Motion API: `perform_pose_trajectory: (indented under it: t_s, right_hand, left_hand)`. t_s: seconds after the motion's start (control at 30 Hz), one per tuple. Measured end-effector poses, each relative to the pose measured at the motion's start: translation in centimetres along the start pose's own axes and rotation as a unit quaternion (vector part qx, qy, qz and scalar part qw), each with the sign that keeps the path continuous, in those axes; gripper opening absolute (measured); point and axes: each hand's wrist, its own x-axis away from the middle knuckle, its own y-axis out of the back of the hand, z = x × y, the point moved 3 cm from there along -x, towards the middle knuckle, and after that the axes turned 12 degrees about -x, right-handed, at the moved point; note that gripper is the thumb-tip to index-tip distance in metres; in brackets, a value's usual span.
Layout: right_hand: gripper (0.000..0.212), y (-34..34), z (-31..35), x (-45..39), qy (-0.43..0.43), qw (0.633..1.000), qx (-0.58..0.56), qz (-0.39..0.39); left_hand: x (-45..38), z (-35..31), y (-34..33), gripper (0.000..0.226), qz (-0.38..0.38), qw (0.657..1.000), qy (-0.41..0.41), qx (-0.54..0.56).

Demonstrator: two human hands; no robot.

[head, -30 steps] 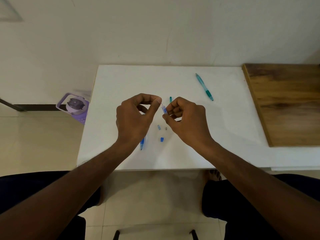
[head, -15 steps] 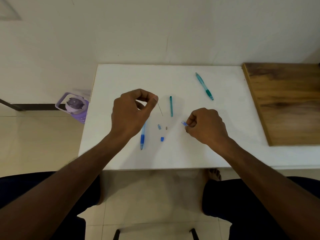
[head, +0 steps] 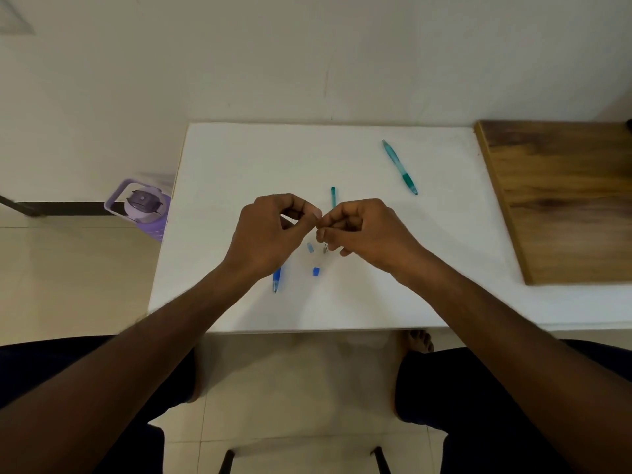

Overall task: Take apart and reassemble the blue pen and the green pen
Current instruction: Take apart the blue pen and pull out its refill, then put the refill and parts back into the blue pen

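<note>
Both my hands are raised over the white matte tabletop (head: 239, 159), fingertips meeting at centre. My left hand (head: 270, 234) has thumb and forefinger curled into a pinch; whatever sits in it is too thin to resolve. My right hand (head: 369, 234) is curled too, thumb and forefinger closing on a thin dark wire-like refill (head: 325, 239) that pokes down just below its thumb. Can't tell whether the left pinch is on the same refill.

Blue pen is in pieces:
- glossy blue plastic barrel with tapered tip (head: 276, 280), lying under and nearer to me than my left wrist, mostly covered by it
- small pale-blue translucent sleeve (head: 310, 247), just below the gap between my hands
- tiny grey metallic bit (head: 324, 249) right beside it, under my right thumb; too small to name
- small solid blue cube-like cap (head: 316, 271), nearer to me than those two, between my wrists

Slim teal plastic tube (head: 333, 196) lies just beyond my right knuckles, pointing away from me.

Green pen (head: 399, 166): translucent teal body with darker ribbed grip, whole, lying diagonally well beyond and to the right of my right hand.

Wood-grain board (head: 561, 200) butts against the table's right edge. Lilac plastic bottle with handle (head: 142, 206) stands on the tiled floor, left of my left hand.
</note>
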Motion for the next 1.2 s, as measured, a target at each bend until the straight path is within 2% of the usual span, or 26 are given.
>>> perform_pose_trajectory:
  t_s: [0.27, 0.37, 0.43, 0.53, 0.67, 0.83, 0.97, 1.07, 1.2]
  right_hand:
    - [0.01, 0.1, -0.6, -0.1, -0.01, 1.0, -0.004, 0.003]
    - [0.006, 1.0, -0.7, -0.3, -0.003, 0.998, -0.048, -0.029]
    - [0.005, 1.7, -0.8, -0.3, -0.001, 0.994, -0.09, -0.055]
    - [0.006, 1.9, -0.9, -0.4, -0.005, 0.99, -0.12, -0.073]
    - [0.009, 1.6, -0.9, -0.5, -0.008, 0.988, -0.139, -0.073]
    - [0.013, 1.5, -0.8, -0.3, -0.018, 0.982, -0.169, -0.08]
    - [0.011, 1.8, -0.3, -0.4, -0.024, 0.966, -0.238, -0.097]
    - [0.01, 2.0, 0.3, -0.6, -0.019, 0.955, -0.271, -0.117]
    - [0.013, 2.2, 0.5, -0.5, -0.012, 0.938, -0.318, -0.138]
  left_hand:
    - [-0.2, -0.1, 0.2, 0.014, 0.017, 1.0, -0.009, -0.023]
    - [-1.4, 2.0, 1.8, 0.031, -0.026, 0.99, 0.002, -0.139]
    - [-1.9, 4.0, 2.3, 0.037, -0.017, 0.974, 0.039, -0.223]
    - [-1.5, 5.3, 1.1, 0.05, 0.037, 0.957, 0.101, -0.268]
    - [-1.1, 4.5, -0.3, 0.049, 0.035, 0.948, 0.079, -0.306]
    - [-1.0, 3.8, -0.2, 0.032, 0.047, 0.962, 0.061, -0.263]
    - [-1.2, 2.3, 0.9, 0.02, 0.042, 0.994, 0.004, -0.1]
    - [-0.7, 0.5, 1.8, 0.018, 0.02, 0.996, -0.078, -0.03]
    - [-0.1, -1.0, 1.8, 0.021, 0.02, 0.993, -0.114, -0.004]
